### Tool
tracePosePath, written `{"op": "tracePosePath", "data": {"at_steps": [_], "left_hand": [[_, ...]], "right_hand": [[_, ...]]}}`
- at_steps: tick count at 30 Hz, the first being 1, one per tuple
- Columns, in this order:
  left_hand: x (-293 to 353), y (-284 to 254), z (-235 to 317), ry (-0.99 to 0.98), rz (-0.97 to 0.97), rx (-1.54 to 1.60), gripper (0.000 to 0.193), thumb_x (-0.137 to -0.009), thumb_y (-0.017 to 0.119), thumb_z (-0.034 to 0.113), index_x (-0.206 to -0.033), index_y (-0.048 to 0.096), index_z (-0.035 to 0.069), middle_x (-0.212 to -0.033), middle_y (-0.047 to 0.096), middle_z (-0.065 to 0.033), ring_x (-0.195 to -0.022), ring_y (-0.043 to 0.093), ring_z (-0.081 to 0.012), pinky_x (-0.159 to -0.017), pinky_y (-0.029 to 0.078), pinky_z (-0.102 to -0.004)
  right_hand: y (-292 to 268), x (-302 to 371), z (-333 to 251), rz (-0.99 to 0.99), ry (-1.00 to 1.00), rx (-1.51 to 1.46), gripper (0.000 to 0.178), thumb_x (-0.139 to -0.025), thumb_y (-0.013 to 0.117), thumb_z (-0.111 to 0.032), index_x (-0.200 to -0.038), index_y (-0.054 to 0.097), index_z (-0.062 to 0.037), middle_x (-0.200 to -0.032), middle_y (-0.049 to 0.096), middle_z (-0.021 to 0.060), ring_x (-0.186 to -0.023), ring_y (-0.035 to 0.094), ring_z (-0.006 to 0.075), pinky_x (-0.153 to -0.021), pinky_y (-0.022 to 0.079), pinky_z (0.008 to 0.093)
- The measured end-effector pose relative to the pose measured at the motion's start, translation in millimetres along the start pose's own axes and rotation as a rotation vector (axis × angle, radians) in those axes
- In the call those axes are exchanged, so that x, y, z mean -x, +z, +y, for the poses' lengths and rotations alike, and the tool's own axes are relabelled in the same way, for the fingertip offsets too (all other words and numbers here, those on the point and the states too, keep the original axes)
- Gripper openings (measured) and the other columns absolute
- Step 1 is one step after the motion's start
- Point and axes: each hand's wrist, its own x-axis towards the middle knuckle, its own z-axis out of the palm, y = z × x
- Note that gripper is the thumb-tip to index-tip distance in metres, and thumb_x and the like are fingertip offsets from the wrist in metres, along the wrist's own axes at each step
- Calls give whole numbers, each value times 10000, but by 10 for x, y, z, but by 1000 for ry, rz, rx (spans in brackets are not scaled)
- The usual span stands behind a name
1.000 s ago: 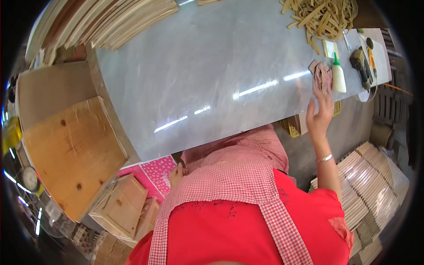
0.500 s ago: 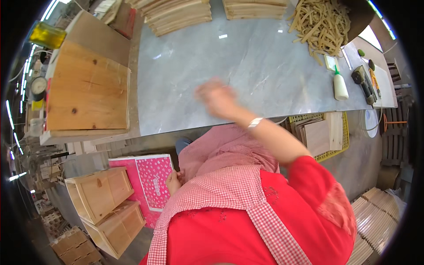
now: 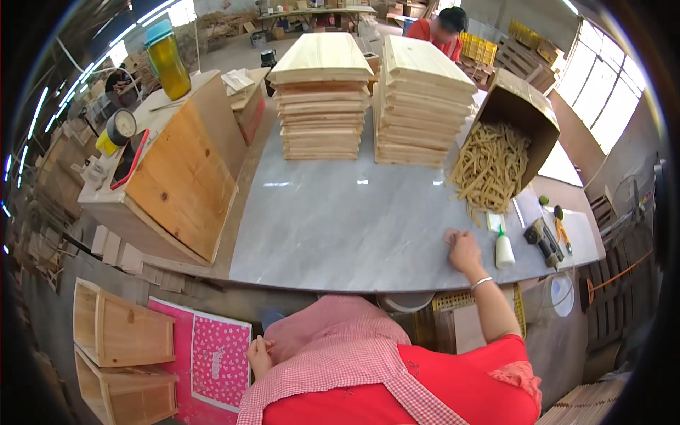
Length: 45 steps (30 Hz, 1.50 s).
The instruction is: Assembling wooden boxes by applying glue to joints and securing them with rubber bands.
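Observation:
My right hand (image 3: 464, 251) rests on the grey marble-patterned tabletop (image 3: 340, 234), its fingers drawn together. Whether a small thing lies under the fingertips is hidden. Just beyond it is a heap of tan, flexible-looking strips (image 3: 490, 163) spilling from a tipped cardboard box (image 3: 544, 117). A white squeeze bottle with a green nozzle (image 3: 503, 251) stands right of the hand, in front of a small pale pad (image 3: 495, 222). My left hand (image 3: 260, 353) is low beside my apron, fingers curled, below the table edge; what it holds, if anything, I cannot make out.
Two tall stacks of wooden panels (image 3: 322, 106) (image 3: 425, 99) stand at the back. On the right lie a black stapler-like tool (image 3: 543, 241) and orange-handled pliers (image 3: 564, 234). A wooden box (image 3: 180, 180) borders the left; wooden crates (image 3: 134, 340) sit below. Another person (image 3: 438, 34) is beyond.
The view has tilted up, bringing the full stacks into sight. My right hand has moved right across the tabletop towards the strips and bottle. My left hand stays low by the apron.

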Motion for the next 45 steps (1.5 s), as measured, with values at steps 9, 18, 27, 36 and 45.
{"op": "tracePosePath", "data": {"at_steps": [9,18,27,36,45], "left_hand": [[-94,1333,1289,337,-317,-133,345,-1068,542,211,-903,708,-43,-854,741,-85,-786,647,-115,-715,509,-299],[199,2373,1933,352,-695,-235,270,-1059,561,214,-1005,712,-2,-952,748,-45,-856,646,-101,-768,519,-286],[979,4865,3311,490,-1111,423,834,-881,770,260,-1534,318,6,-1490,499,-202,-1296,575,-276,-1050,514,-452],[1775,4885,3057,-86,-1184,1182,652,-882,746,251,-1423,455,34,-1332,603,-130,-1164,626,-256,-979,545,-455],[993,2320,2435,-111,-1185,942,649,-865,767,303,-1412,526,51,-1384,619,-111,-1259,597,-266,-1088,461,-519]], "right_hand": [[-2166,-2135,-1685,1062,-547,-169,604,-878,707,-386,-1320,593,10,-1346,611,195,-1282,557,359,-1102,408,462],[-2434,-3213,-1817,664,-532,35,303,-831,680,-319,-834,754,-26,-854,746,211,-804,735,379,-716,562,486],[-2742,-1351,-1220,815,-742,317,462,-914,690,-477,-794,627,-35,-779,661,170,-727,680,384,-662,525,488],[-2716,418,-1727,715,-887,390,392,-856,774,-371,-730,599,-43,-765,652,152,-722,671,364,-705,520,445],[-2860,1159,-1024,694,-1003,-245,275,-914,721,-57,-1162,669,50,-981,692,181,-877,674,327,-789,525,400]]}}
